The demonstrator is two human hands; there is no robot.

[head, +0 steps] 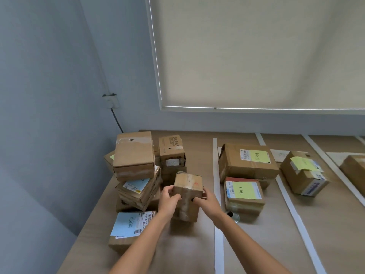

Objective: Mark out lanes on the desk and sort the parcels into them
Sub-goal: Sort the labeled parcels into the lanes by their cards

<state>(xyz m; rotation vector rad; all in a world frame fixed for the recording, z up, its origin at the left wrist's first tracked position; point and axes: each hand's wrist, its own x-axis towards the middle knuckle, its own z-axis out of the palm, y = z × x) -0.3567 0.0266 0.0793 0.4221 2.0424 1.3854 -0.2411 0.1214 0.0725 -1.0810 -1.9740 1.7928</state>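
I hold a small brown cardboard parcel (187, 192) above the desk, between both hands. My left hand (168, 200) grips its left side and my right hand (206, 200) grips its right side, fingers curled over the near face. To its left and behind stands a heap of unsorted parcels (134, 157), one with a blue note (126, 224). White tape strips (216, 175) mark lanes on the desk (187, 250). In the lane right of the first strip lie a large parcel (246, 161) and a smaller one (244, 194), both with yellow notes.
A further lane holds a parcel with a yellow note (305, 175), and another box (355, 169) shows at the right edge. A tape roll (234, 216) lies in front of the smaller parcel. The grey wall (49, 115) bounds the desk's left side; a blind (256, 56) hangs behind.
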